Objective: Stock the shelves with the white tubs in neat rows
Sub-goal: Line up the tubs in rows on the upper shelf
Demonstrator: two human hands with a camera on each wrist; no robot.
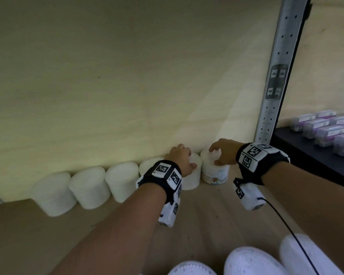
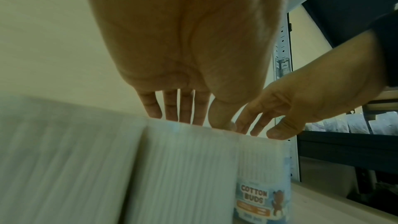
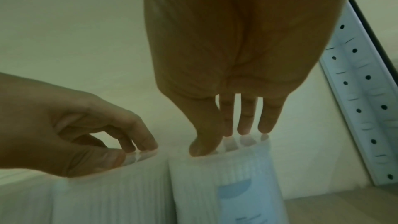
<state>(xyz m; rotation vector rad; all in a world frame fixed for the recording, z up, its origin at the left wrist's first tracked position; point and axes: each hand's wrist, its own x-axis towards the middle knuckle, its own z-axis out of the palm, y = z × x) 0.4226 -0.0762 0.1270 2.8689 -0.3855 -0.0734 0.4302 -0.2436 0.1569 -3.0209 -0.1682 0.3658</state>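
Note:
A row of white ribbed tubs (image 1: 89, 187) stands along the back panel of the wooden shelf (image 1: 205, 215). My left hand (image 1: 184, 158) rests its fingertips on the lid of the second tub from the right (image 1: 193, 180), also seen as the tub (image 2: 189, 168) below the left hand (image 2: 185, 117). My right hand (image 1: 219, 153) touches the lid of the end tub (image 1: 214, 173), whose label reads "Cotton Buds" (image 2: 254, 197). In the right wrist view the right hand (image 3: 232, 140) has straight fingers on that tub (image 3: 226, 185); the left hand (image 3: 133, 152) touches its neighbour (image 3: 107, 193).
A perforated metal upright (image 1: 276, 86) stands just right of the end tub. Beyond it a dark shelf (image 1: 298, 151) carries purple-labelled packs (image 1: 326, 132). More white tubs (image 1: 252, 262) sit near me at the bottom. A cable (image 1: 286, 227) hangs from my right wrist.

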